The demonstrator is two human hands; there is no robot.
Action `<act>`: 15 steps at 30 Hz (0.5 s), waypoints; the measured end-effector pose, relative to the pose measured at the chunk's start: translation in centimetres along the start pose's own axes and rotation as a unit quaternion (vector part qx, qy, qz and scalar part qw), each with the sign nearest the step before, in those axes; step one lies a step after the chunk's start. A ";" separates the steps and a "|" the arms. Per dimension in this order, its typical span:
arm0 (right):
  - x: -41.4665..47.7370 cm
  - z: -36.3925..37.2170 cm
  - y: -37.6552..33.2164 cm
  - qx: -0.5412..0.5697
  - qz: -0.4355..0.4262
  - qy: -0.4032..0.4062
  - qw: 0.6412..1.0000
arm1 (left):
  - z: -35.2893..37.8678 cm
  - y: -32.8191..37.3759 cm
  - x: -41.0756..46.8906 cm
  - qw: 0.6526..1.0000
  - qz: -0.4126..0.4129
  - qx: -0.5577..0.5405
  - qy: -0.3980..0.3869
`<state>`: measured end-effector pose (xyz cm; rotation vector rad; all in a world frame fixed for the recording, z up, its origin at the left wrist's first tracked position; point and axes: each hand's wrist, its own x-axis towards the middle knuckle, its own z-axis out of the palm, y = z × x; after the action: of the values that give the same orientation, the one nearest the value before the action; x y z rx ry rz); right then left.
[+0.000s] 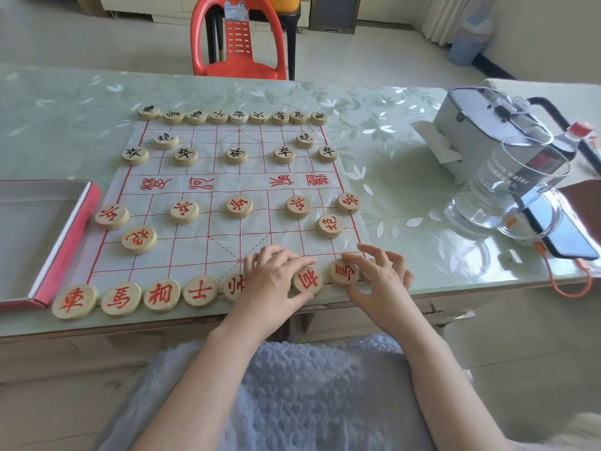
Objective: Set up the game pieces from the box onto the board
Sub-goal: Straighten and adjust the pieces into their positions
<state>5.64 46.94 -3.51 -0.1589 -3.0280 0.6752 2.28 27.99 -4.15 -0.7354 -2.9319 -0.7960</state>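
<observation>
A white cloth board (227,190) with red lines lies on the table. Black-lettered wooden discs (236,117) fill its far rows. Red-lettered discs sit in the near rows, with a line of them (161,296) along the near left edge. My left hand (273,284) pinches a red-lettered disc (308,281) between fingers and thumb on the near edge. My right hand (379,278) pinches the neighbouring red disc (343,272) between index finger and thumb. Part of the near row is hidden under my hands. The red-rimmed box (74,229) lies open at the left, showing a bare white inside.
At the right stand a clear water jug (517,190), a grey lidded container (481,125), a bottle (575,135) and a phone (566,236) on an orange cable. A red plastic chair (239,43) faces the table's far side. The near table edge runs just under the front row.
</observation>
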 end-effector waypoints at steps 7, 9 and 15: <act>0.2 0.7 -0.3 -0.013 0.021 0.030 0.999 | 0.8 0.7 0.3 0.996 -0.048 0.059 0.036; 0.1 0.6 -0.4 -0.007 0.020 0.031 0.999 | 0.7 0.8 0.3 0.996 -0.048 0.061 0.042; -0.4 0.6 -0.6 0.005 -0.019 0.002 1.000 | 0.3 0.2 -0.3 1.000 0.021 -0.018 -0.012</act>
<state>6.00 46.11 -3.85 -0.1029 -3.0154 0.6865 2.71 28.14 -4.34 -0.8105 -2.9197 -0.8453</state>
